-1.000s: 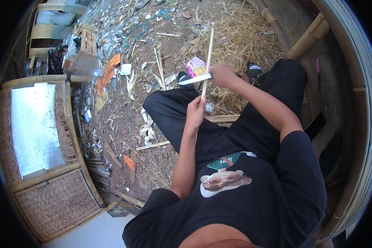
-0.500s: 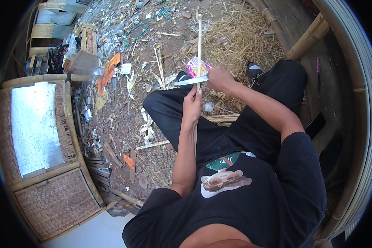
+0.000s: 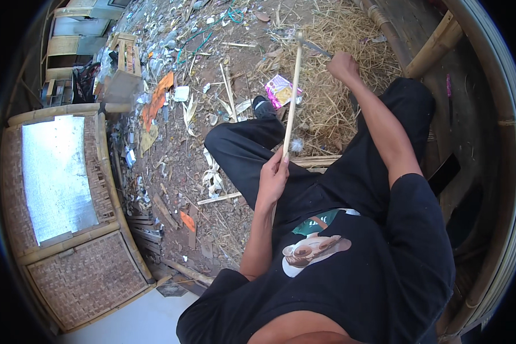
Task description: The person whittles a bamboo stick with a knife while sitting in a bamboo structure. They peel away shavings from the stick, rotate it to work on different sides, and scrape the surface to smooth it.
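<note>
My left hand [image 3: 274, 176] is closed around the lower part of a pale bamboo strip [image 3: 294, 100], which slants up and away from me over my lap. Beyond it, my right hand [image 3: 343, 67] grips a knife whose blade [image 3: 316, 49] reaches left to the far tip of the strip. The knife's handle is hidden in my fist. Blade and strip meet or nearly meet at that tip; whether they touch I cannot tell. Behind the strip, a pink and yellow packet [image 3: 278, 90] lies on the ground near my foot.
Dry straw [image 3: 332, 97] covers the ground at the far right. Scattered litter and an orange scrap [image 3: 158, 98] lie left of my legs. A woven bamboo panel [image 3: 80, 275] stands at left, a wooden crate [image 3: 126, 60] behind it. Curved bamboo poles [image 3: 499, 114] edge the right side.
My right hand and the knife have moved away from me and right, up to the strip's far end. My left hand has come down nearer my lap, and the strip now leans right.
</note>
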{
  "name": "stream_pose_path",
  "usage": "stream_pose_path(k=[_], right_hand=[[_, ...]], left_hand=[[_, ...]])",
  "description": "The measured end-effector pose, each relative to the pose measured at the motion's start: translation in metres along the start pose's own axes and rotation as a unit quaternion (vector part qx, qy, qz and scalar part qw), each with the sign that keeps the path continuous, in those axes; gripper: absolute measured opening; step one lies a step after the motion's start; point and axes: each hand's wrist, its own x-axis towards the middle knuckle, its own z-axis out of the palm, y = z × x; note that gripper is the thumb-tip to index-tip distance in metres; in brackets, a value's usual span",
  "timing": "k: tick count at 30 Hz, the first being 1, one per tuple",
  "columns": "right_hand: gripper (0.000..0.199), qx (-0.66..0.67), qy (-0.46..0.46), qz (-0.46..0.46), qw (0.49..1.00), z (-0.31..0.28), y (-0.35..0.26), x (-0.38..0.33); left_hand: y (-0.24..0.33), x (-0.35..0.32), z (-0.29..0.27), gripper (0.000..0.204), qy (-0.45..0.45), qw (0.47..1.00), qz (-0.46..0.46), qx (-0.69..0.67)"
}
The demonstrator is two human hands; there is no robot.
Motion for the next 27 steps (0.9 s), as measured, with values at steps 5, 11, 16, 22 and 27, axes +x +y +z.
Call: stream_pose_path(k=[5, 11, 16, 22, 27], right_hand=[[0.027, 0.013, -0.106, -0.132, 0.986, 0.012, -0.033, -0.055], [0.024, -0.032, -0.089, -0.222, 0.971, 0.027, -0.048, -0.101], [0.023, -0.056, -0.066, -0.202, 0.976, 0.028, -0.03, -0.067], [0.021, 0.047, -0.033, 0.019, 0.998, 0.004, -0.001, -0.016], [0.021, 0.018, -0.045, -0.047, 0.998, 0.017, -0.008, -0.013]], left_hand=[[0.014, 0.019, -0.011, 0.035, 0.103, 0.975, 0.068, 0.185], [0.045, 0.023, 0.011, 0.032, 0.14, 0.942, 0.096, 0.29], [0.045, 0.01, 0.013, 0.032, 0.167, 0.927, 0.119, 0.314], [0.033, -0.027, 0.012, 0.03, 0.137, 0.925, 0.121, 0.332], [0.015, -0.021, -0.002, 0.031, 0.157, 0.944, 0.1, 0.272]])
